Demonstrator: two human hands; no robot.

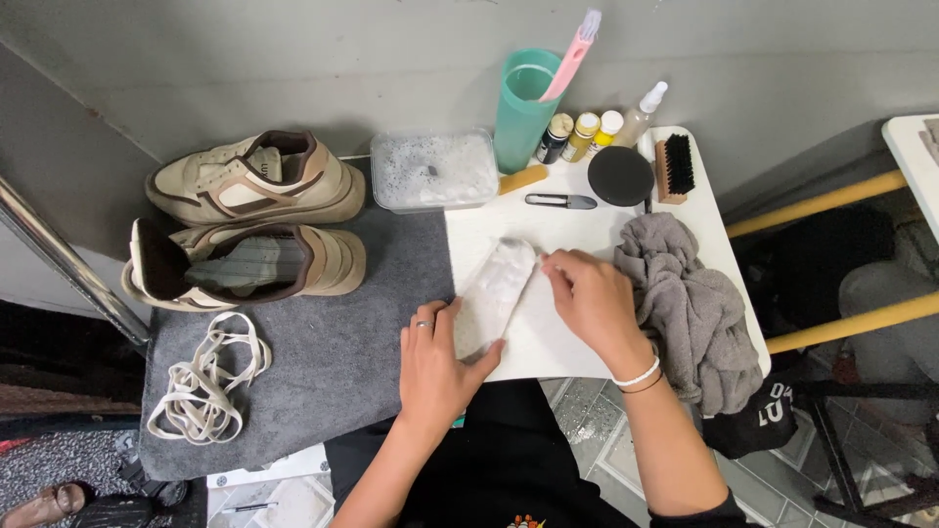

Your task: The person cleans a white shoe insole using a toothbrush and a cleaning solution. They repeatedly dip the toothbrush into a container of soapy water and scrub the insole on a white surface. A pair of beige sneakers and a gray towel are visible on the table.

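Left hand (437,364) lies flat at the near edge of the white bench (548,342), fingers together, thumb pressed on the near end of a white insole (494,291). Right hand (594,301) rests beside it, fingers curled down onto the insole's right edge. Insole lies diagonally on the bench, mid-left, far end pointing toward the far edge. Grey cloth (690,303) crumpled along the right edge. Grey mat (323,362) to the left carries loose laces (205,381) near, two beige shoes (254,230) farther back. At the far edge: soapy tub (433,169), green cup (521,117) holding a pink brush (575,51), small bottles (584,134), black lid (620,175), wooden brush (673,167), snips (561,201).
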